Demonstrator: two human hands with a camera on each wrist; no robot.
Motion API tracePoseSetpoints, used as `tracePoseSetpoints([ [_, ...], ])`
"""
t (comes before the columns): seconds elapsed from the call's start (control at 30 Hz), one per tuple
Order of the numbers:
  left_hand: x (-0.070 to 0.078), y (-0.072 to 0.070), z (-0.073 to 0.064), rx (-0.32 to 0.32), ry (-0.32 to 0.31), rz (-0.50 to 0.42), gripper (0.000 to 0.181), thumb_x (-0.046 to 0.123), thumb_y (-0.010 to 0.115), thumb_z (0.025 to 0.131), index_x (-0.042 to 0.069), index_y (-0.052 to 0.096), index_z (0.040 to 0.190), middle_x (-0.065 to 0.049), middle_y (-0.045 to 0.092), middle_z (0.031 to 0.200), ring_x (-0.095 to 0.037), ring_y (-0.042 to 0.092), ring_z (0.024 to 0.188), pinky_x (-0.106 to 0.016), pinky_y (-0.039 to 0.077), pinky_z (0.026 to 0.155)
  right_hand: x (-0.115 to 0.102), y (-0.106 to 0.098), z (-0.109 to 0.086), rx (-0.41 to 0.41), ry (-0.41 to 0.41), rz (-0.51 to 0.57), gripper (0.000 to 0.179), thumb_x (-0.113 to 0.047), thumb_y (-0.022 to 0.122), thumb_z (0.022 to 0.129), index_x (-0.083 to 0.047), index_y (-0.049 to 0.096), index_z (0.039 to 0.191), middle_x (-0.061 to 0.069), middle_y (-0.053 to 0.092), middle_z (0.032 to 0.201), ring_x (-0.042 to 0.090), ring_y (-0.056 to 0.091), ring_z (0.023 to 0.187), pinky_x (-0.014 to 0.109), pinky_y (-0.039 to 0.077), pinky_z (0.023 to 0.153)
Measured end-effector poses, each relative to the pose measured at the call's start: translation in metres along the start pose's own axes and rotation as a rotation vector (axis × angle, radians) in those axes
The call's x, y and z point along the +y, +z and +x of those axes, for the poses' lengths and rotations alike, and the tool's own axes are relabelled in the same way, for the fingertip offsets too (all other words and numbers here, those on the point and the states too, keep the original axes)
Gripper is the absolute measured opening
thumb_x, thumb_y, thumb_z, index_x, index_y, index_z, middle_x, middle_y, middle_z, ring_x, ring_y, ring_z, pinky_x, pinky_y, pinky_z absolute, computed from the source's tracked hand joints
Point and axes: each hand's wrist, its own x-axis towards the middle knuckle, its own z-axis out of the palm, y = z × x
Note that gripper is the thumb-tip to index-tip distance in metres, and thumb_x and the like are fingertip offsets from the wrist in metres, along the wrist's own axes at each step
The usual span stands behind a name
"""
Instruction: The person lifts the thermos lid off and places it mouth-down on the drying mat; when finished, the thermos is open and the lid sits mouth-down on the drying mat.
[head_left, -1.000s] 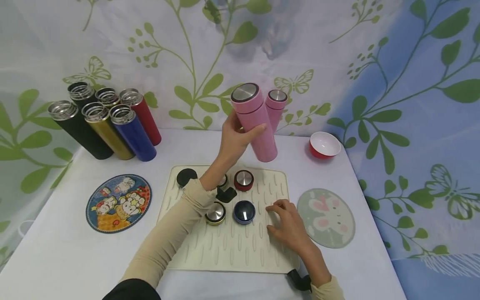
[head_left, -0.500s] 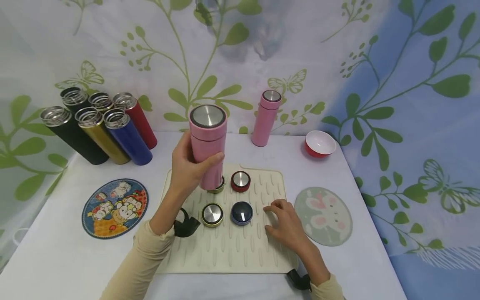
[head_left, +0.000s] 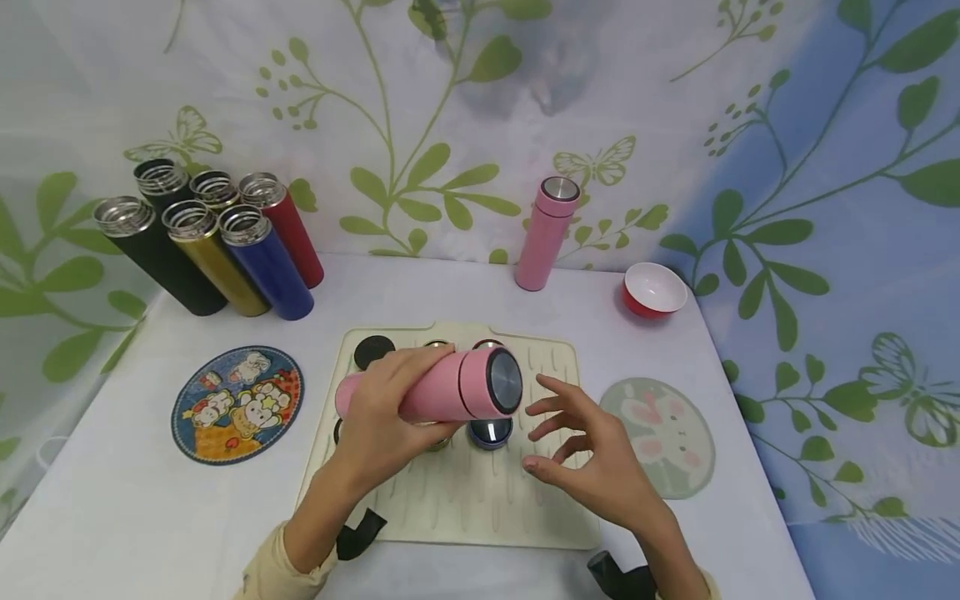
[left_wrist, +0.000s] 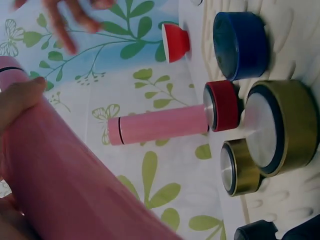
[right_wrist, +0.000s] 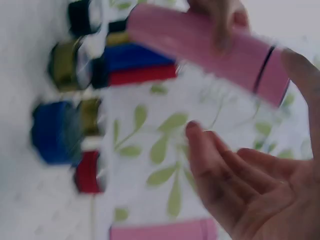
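Observation:
My left hand grips a pink thermos bottle around its body, tipped almost level above the cream mat. Its steel-topped lid is on and points toward my right hand. That hand is held just right of the lid, fingers spread and bent a little, with nothing in them. In the right wrist view the thumb overlaps the lid end. Beneath the bottle, partly covered by it, several loose lids stand on the mat, among them a blue lid, a red lid and a gold lid.
Several lidless bottles, including a blue bottle and a red bottle, stand at back left. Another pink thermos with its lid on stands at the back, near a red bowl. Round mats flank the cream mat.
My left hand has brought the pink thermos from the back toward me, tipping it from upright to nearly level. My right hand has lifted off the mat, its fingers opening wider.

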Motion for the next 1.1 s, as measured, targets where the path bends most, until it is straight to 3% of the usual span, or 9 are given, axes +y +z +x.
tracePoseSetpoints([
  [0.07,0.004,0.001,-0.006,-0.007,0.038,0.073,0.079,0.018,0.097,0.059,0.014,0.065,0.131,-0.003,0.066,0.123,-0.025,0.059,0.114,-0.050,0.046,0.094,-0.015,0.004,0.003,-0.009,-0.038,0.057,0.083,-0.011,0.086,0.078,-0.020,0.045,0.149,0.005,0.066,0.117,0.020,0.069,0.084,0.032,0.056,0.053],
  [0.17,0.009,0.005,-0.013,-0.005,0.099,0.170,0.077,0.018,0.096,0.058,0.013,0.066,0.129,-0.006,0.067,0.118,-0.027,0.061,0.108,-0.051,0.046,0.093,-0.027,0.012,0.010,0.010,-0.057,0.043,0.078,-0.012,0.086,0.077,-0.017,0.049,0.146,0.005,0.067,0.111,0.019,0.069,0.078,0.030,0.054,0.048],
  [0.33,0.010,0.014,-0.024,0.004,0.182,0.287,0.075,0.020,0.095,0.059,0.013,0.067,0.128,-0.009,0.068,0.116,-0.030,0.062,0.103,-0.050,0.048,0.091,-0.029,0.030,0.020,0.059,0.040,-0.063,0.050,-0.028,0.084,0.081,-0.025,0.062,0.126,-0.005,0.067,0.095,0.013,0.065,0.072,0.029,0.053,0.049],
  [0.47,0.008,0.019,-0.034,-0.020,0.185,0.276,0.077,0.022,0.095,0.057,0.015,0.066,0.129,-0.007,0.067,0.115,-0.029,0.062,0.103,-0.048,0.047,0.090,-0.027,0.038,0.020,0.040,0.108,-0.058,0.034,-0.033,0.083,0.083,-0.028,0.065,0.111,-0.006,0.066,0.088,0.014,0.063,0.071,0.031,0.054,0.054],
  [0.57,0.006,0.019,-0.039,-0.038,0.148,0.239,0.078,0.021,0.095,0.054,0.018,0.067,0.127,-0.004,0.068,0.114,-0.026,0.062,0.103,-0.046,0.046,0.090,-0.025,0.040,0.018,0.017,0.084,-0.023,0.033,-0.028,0.083,0.083,-0.026,0.065,0.110,-0.006,0.065,0.089,0.015,0.063,0.071,0.031,0.055,0.056],
  [0.7,0.007,0.017,-0.042,-0.063,0.120,0.226,0.077,0.022,0.095,0.053,0.021,0.068,0.126,-0.001,0.069,0.114,-0.023,0.062,0.104,-0.044,0.046,0.088,-0.019,0.039,0.014,-0.010,0.014,-0.014,0.038,-0.023,0.083,0.082,-0.024,0.064,0.115,-0.007,0.065,0.091,0.012,0.061,0.069,0.029,0.053,0.055],
  [0.87,0.008,0.014,-0.041,-0.106,0.130,0.207,0.078,0.026,0.095,0.053,0.022,0.069,0.126,0.001,0.069,0.114,-0.020,0.063,0.106,-0.043,0.046,0.085,-0.018,0.035,0.010,-0.035,-0.080,-0.075,0.045,-0.023,0.085,0.081,-0.022,0.063,0.121,-0.008,0.064,0.093,0.008,0.058,0.067,0.026,0.052,0.053],
  [1.1,-0.002,0.007,-0.045,-0.256,0.009,-0.054,0.078,0.025,0.096,0.057,0.025,0.067,0.129,0.013,0.068,0.118,-0.008,0.063,0.107,-0.037,0.052,0.086,-0.032,0.026,0.018,-0.167,-0.470,-0.405,0.067,-0.036,0.086,0.079,-0.013,0.058,0.135,-0.005,0.059,0.113,0.007,0.058,0.091,0.021,0.051,0.075],
])
